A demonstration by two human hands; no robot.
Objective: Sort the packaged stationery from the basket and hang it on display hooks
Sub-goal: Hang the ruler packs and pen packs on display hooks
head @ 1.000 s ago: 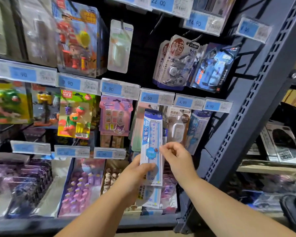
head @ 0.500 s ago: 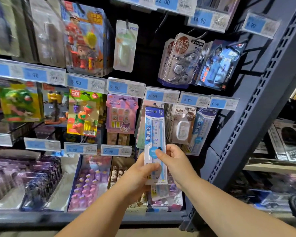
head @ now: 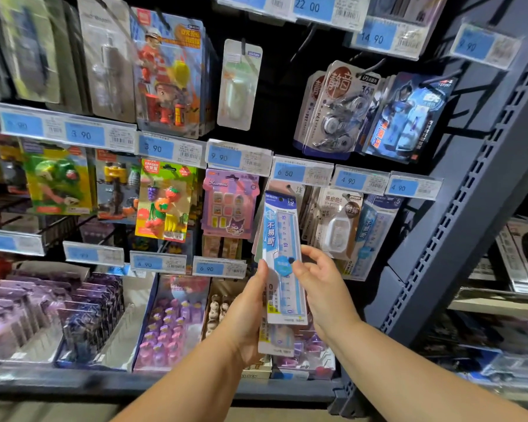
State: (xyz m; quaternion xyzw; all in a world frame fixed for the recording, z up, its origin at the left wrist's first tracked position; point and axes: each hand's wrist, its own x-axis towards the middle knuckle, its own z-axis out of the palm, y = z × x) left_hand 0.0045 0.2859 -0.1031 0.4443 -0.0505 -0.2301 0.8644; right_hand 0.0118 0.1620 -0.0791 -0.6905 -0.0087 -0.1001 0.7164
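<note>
Since the earlier frames the right hand [head: 320, 284] had let go of the front of the long blue-and-white carded clear plastic ruler pack [head: 282, 239] and slid out to its right side. The pack itself had tipped, its top leaning a little to the left.

The left hand [head: 247, 315] gripped the ruler pack from the left. Its thumb lay straight up the left edge and its fingers were hidden behind the card. Lower in the same grip sat a second pack [head: 276, 336] of the same kind, partly covered by the first.

The right hand was slack. Its thumb tip lay at the right edge of the pack, beside the blue hexagonal sticker, and its fingers [head: 310, 251] curled loosely just off the card, closed on nothing.

The ruler pack stood nearly upright in front of the display wall, with its hang hole just below the blue-and-white 6.50 price tag [head: 299, 173]. Whether the hole sat on a hook could not be told.

Just to its left hung a purple carded set of small square erasers [head: 230, 205]. To its right hung a white correction tape on a pale card [head: 337, 229], and beyond that more ruler packs [head: 375, 229]. The grey perforated steel upright [head: 470, 208] rose at the far right.
</note>
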